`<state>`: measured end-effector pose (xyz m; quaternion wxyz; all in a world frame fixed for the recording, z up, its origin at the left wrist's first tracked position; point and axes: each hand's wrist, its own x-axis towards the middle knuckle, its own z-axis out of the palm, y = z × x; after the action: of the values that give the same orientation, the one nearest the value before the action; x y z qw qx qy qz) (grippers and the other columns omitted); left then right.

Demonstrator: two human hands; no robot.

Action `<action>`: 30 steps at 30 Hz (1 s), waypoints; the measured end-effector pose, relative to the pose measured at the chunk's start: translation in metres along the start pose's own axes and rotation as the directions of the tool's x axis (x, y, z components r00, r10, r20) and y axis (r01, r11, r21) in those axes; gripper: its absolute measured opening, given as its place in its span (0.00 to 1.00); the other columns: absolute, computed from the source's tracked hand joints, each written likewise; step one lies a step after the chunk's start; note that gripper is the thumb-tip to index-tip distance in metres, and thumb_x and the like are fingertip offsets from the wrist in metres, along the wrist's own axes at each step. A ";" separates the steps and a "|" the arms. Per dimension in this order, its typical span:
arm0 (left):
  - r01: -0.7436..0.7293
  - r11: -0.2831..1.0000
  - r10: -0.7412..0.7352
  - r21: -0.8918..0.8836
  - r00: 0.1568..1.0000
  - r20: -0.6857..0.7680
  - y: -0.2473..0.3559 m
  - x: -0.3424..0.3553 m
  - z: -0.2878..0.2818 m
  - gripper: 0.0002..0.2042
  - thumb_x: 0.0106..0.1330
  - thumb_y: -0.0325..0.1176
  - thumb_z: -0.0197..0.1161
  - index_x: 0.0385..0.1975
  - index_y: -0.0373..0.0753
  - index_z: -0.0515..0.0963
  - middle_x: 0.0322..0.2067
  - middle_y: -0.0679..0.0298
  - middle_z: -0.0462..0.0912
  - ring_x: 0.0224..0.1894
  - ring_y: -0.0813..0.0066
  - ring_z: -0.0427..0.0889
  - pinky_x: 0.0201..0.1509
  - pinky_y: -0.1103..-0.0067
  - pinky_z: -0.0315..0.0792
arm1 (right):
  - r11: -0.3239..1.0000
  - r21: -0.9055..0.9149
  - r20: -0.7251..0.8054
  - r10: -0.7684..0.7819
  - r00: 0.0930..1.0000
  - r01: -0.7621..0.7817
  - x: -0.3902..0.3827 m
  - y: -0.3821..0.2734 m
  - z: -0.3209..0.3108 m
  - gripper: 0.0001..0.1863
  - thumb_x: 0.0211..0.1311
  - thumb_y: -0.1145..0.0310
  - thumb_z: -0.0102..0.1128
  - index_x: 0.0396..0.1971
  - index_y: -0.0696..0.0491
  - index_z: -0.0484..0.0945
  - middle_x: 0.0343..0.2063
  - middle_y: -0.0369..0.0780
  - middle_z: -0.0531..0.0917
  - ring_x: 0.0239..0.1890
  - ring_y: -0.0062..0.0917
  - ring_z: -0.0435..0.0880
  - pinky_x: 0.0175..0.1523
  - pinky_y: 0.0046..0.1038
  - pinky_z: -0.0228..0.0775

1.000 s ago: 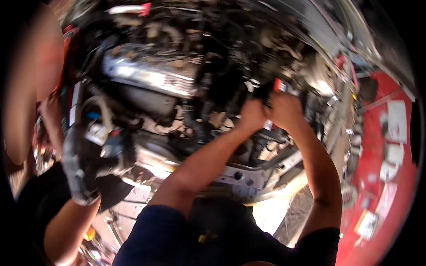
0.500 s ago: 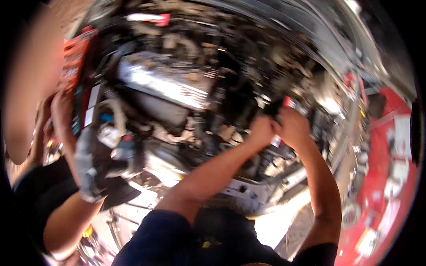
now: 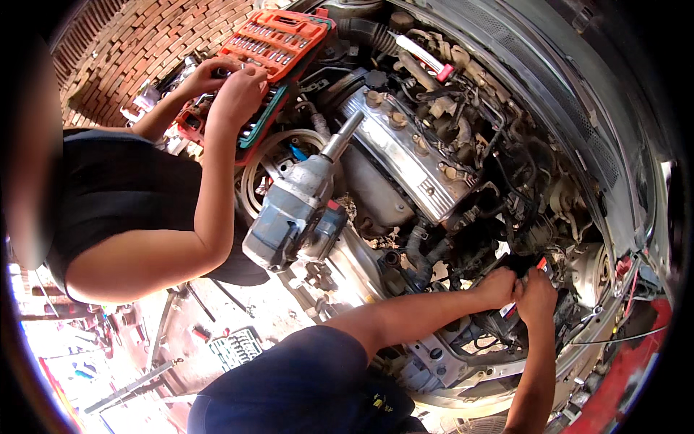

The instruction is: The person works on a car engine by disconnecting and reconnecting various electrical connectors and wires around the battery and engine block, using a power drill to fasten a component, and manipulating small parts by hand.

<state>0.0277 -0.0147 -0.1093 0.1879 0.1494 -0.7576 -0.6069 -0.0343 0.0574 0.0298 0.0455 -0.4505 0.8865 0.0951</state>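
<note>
My left hand [image 3: 499, 287] and my right hand [image 3: 537, 295] meet over a black boxy part [image 3: 517, 265] at the right front of the engine bay. The part looks like a car battery, with red and white label patches showing beside my fingers. Both hands are closed, fingers bent and pressed together. What they grip is hidden between and beneath them. To their left lies the engine with its silver valve cover [image 3: 405, 155].
A grey cordless impact wrench [image 3: 293, 206] sits at the bay's front edge. At the left, a co-worker's hands [image 3: 242, 90] are at an orange socket case [image 3: 278, 40]. A white and red tube [image 3: 423, 56] lies on the engine. A tool tray [image 3: 236, 349] is on the floor.
The view has swung left and sharpened, so the engine and my hands appear farther right. My hands stay together at the same spot. The co-worker and orange case show more fully.
</note>
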 end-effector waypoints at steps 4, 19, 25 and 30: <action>-0.049 0.998 0.053 0.048 0.993 -0.102 -0.010 0.000 0.010 0.18 0.64 0.41 0.64 0.30 0.26 0.82 0.31 0.36 0.84 0.40 0.34 0.85 0.46 0.51 0.79 | 0.996 0.073 -0.069 -0.039 0.997 0.044 0.004 0.015 0.017 0.10 0.66 0.66 0.65 0.37 0.57 0.77 0.35 0.53 0.83 0.42 0.55 0.84 0.46 0.53 0.76; -0.008 0.998 0.009 0.058 0.999 -0.032 -0.002 -0.002 0.001 0.19 0.69 0.41 0.62 0.27 0.28 0.81 0.28 0.36 0.82 0.37 0.31 0.83 0.43 0.50 0.78 | 0.998 0.011 -0.036 0.056 0.998 -0.056 0.009 0.013 0.019 0.14 0.69 0.60 0.62 0.30 0.56 0.82 0.31 0.52 0.86 0.37 0.54 0.86 0.45 0.54 0.78; -0.065 0.997 0.066 0.039 0.997 -0.034 0.000 0.004 0.001 0.20 0.71 0.41 0.60 0.23 0.28 0.80 0.26 0.38 0.82 0.34 0.32 0.83 0.40 0.51 0.78 | 0.998 -0.003 -0.083 0.060 0.995 -0.061 0.013 0.023 0.027 0.12 0.65 0.60 0.64 0.32 0.56 0.82 0.33 0.52 0.85 0.40 0.52 0.86 0.46 0.53 0.78; -0.026 1.000 0.026 -0.001 0.999 -0.036 -0.001 0.006 -0.003 0.20 0.67 0.43 0.64 0.23 0.29 0.81 0.26 0.38 0.83 0.34 0.33 0.84 0.39 0.50 0.78 | 0.995 0.098 -0.133 0.018 0.991 -0.004 0.011 0.024 0.024 0.11 0.62 0.63 0.65 0.32 0.57 0.80 0.36 0.55 0.84 0.41 0.55 0.84 0.43 0.54 0.74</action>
<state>0.0240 -0.0202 -0.1086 0.2096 0.1505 -0.7556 -0.6021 -0.0604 0.0680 0.0076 0.0073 -0.4482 0.8936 0.0214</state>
